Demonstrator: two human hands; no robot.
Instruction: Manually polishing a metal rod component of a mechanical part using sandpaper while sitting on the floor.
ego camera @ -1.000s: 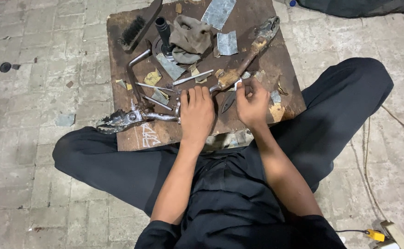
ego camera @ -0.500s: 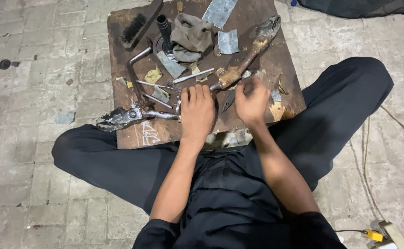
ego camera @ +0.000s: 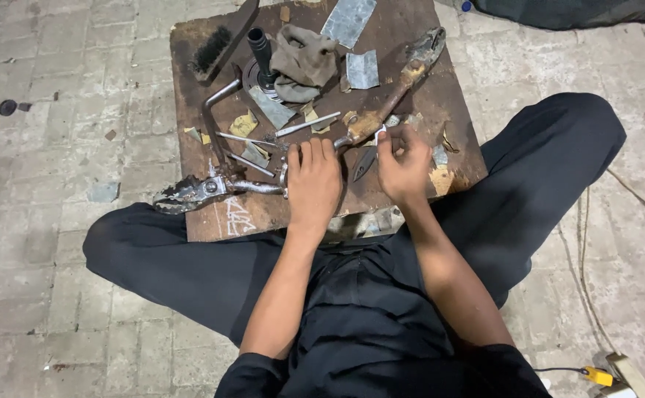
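Note:
I sit cross-legged on the floor behind a dark wooden board [ego camera: 425, 110]. My left hand [ego camera: 313, 184] lies flat on the board, fingers closed, its fingertips at a grimy metal lever part [ego camera: 197, 190] that reaches off the board's left edge. My right hand [ego camera: 403, 163] pinches a small pair of pliers [ego camera: 366, 156], whose dark jaws point down toward me. Just beyond both hands lies a long rusty bar [ego camera: 392, 99] running up to the right.
On the board lie a brush [ego camera: 215, 46], a black cylindrical piece [ego camera: 262, 50], a crumpled grey rag [ego camera: 304, 60], flat metal sheet scraps [ego camera: 361, 70], thin rods [ego camera: 307, 125] and cardboard bits. The floor is grey brick. A yellow-tipped cable [ego camera: 595, 376] lies at lower right.
My right hand has lifted the pliers slightly and turned them, so the jaws show below the fingers. My left hand stays on the board.

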